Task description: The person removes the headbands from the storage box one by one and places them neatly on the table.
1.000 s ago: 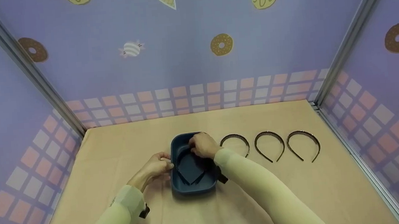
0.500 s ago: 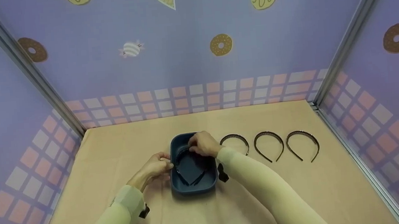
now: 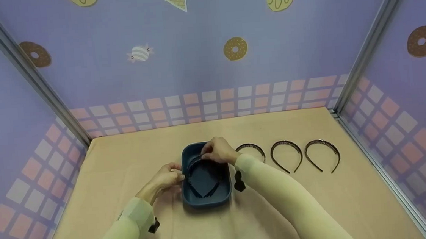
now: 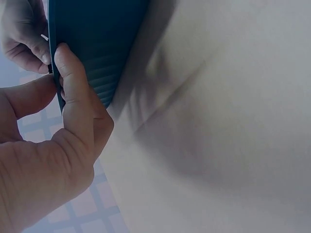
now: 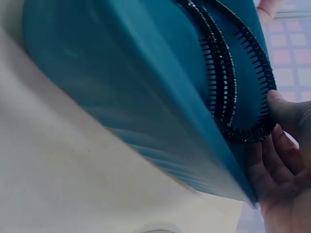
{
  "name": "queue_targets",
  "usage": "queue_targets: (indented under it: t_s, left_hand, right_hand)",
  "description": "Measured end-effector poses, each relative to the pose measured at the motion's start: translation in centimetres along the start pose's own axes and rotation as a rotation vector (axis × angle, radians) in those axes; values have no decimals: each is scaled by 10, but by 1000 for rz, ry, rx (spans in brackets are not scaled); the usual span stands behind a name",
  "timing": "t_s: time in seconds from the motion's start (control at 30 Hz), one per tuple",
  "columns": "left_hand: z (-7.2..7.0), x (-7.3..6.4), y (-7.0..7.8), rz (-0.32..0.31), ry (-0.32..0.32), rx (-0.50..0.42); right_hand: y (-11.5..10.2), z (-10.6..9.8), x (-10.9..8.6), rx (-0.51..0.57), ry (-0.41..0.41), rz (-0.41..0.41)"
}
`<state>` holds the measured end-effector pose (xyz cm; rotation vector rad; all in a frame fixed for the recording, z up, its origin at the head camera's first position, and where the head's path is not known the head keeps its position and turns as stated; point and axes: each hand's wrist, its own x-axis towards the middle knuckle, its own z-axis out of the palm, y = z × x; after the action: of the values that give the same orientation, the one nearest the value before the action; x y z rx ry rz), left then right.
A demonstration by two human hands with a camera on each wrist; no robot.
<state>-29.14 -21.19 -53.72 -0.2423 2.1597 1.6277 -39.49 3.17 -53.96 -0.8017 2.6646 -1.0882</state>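
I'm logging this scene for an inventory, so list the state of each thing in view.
Blue bin: upright, open-topped
Black toothed headbands in bin: overlapping, exact count unclear
Left hand's grip: pinching the bin's rim
Right hand's grip: pinching a headband inside the bin
Left table headband: flat, partly hidden by right sleeve
Middle table headband: flat, unobstructed
Right table headband: flat, unobstructed
Beige tablecloth: spread, creased

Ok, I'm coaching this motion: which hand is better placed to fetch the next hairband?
Likely the right hand, after releasing its band in the box: it is nearer the three bands on the table, while the left hand holds the box's left rim.
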Motion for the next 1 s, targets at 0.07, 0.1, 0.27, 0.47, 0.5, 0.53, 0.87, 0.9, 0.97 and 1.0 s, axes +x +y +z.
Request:
queue_targets:
  t_s: [0.07,0.1,0.27,0.47,0.5,0.53,0.87,0.9,0.97,1.0]
  left_hand:
    - [0,0,0,-1,0,2]
    - [0,0,0,-3,2,1]
    - [0,1,0,-1,5,-4]
    - [0,1,-1,16,2,-5]
    - [0,1,-1,18,0,-3]
    - [0,0,-1,20,0,0]
    - [-1,2,-2,22,6,9]
    - [0,2,-2,23,4,8]
    - [0,2,-2,25,3,8]
    - [0,2,-2,26,2,9]
  right_hand:
    - [0,-3,-1,17,3,3]
    - [0,-4,-1,25,6,6]
    - [2,-14,-3,81,16,30]
    - [6,-27,-4,192,-25,98]
    - [7,-29,-4,218,-34,111]
    - [8,-31,-4,241,-39,120]
    - [9,-51,-7,413,-85,167]
    - [10,-53,-8,418,-93,170]
    - [12,-56,-10,415,-108,173]
    - [13,-58,-11,412,-116,176]
